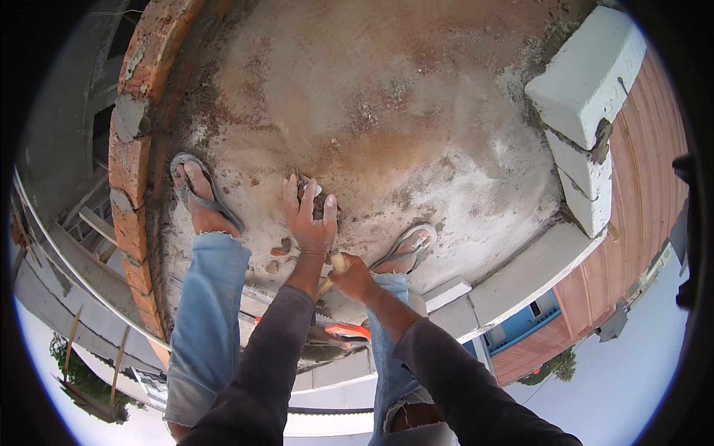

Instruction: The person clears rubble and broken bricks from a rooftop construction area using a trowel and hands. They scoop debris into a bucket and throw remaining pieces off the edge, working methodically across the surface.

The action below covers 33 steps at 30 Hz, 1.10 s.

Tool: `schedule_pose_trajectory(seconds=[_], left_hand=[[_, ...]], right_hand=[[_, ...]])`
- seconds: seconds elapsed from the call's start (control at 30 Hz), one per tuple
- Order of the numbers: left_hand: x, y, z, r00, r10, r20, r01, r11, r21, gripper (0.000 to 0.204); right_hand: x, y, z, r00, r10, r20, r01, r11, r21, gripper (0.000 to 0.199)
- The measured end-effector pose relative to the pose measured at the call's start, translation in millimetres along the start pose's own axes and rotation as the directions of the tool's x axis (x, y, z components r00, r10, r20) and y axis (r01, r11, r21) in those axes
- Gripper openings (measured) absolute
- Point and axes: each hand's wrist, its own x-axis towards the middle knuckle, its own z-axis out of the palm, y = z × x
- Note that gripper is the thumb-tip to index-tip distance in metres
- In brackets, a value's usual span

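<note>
My left hand [306,223] reaches down to the dusty floor between my feet, fingers spread, whitened with dust. A small pale fragment [317,190] lies at its fingertips, and whether they touch it I cannot tell. Close behind it, my right hand [355,278] is closed around a light wooden handle [340,262]. The handle's rounded end points up past my thumb. Its other end slants down behind my left wrist, so the kind of tool is hidden. Small brick-coloured chunks [281,249] lie beside my left wrist.
A curved brick edge [130,163] borders the left. White blocks [587,82] and a low pale wall [513,286] bound the right. An orange-handled tool [348,331] lies behind my arms. My sandalled feet [199,186] stand apart. Roofs and sky show beyond.
</note>
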Motion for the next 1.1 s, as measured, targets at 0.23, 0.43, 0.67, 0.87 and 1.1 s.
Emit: schedule_pose_trajectory(seconds=[0.23, 0.43, 0.67, 0.87, 1.1], left_hand=[[-31, 109, -117, 0.958, -0.055, 0.280, 0.103, 0.982, -0.159, 0.041], [27, 189, -296, 0.930, -0.188, 0.315, 0.272, 0.930, -0.248, 0.040], [255, 105, -620, 0.931, -0.358, -0.065, 0.332, 0.908, -0.256, 0.056], [305, -19, -959, 0.629, -0.398, -0.668, 0.520, 0.854, -0.019, 0.074], [152, -45, -951, 0.843, -0.536, 0.054, 0.533, 0.816, -0.224, 0.053]], right_hand=[[-192, -49, 56, 0.956, 0.292, -0.025, -0.253, 0.865, 0.434, 0.011], [-343, -193, 132, 0.956, 0.292, -0.033, -0.248, 0.862, 0.442, 0.011], [-376, -484, 371, 0.982, -0.006, 0.188, -0.062, 0.933, 0.353, 0.008], [-424, -580, 467, 0.985, -0.170, -0.021, 0.169, 0.943, 0.288, 0.020], [-514, -442, 202, 0.825, -0.454, -0.336, 0.321, 0.867, -0.382, 0.037]])
